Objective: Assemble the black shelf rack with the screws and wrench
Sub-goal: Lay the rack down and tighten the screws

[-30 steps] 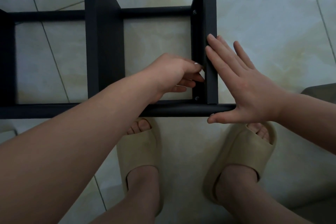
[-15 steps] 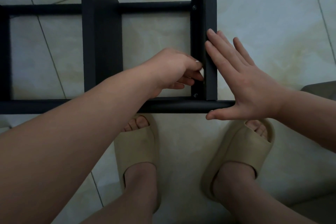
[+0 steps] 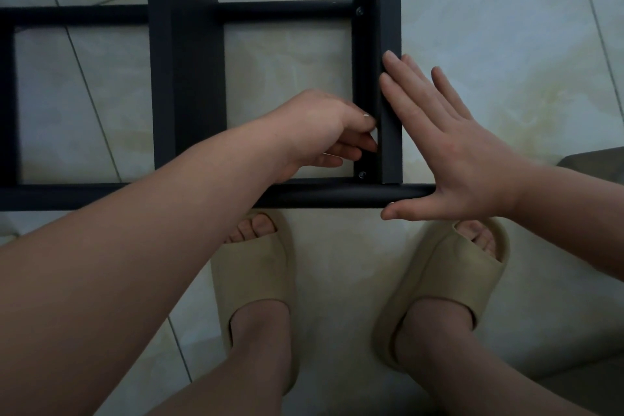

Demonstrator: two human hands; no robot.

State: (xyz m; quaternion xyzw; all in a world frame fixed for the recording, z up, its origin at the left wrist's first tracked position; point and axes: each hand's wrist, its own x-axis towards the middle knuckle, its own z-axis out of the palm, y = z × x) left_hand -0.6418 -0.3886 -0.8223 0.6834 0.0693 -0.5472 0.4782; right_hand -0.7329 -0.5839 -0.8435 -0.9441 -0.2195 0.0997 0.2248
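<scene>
Barely discernible: left hand [image 3: 317,132] grip inside rack [image 3: 189,78].

We're looking straight down on the black shelf rack [image 3: 189,78], matte and dark, with the tiled floor [image 3: 489,44] showing through its open bays. Two round tubes run left to right, the near tube [image 3: 337,194] and the far tube [image 3: 283,8]. Flat panels cross between them. On the right end panel [image 3: 391,27] we see two seated screws: the far screw [image 3: 360,11] and the near screw [image 3: 362,175].
</scene>
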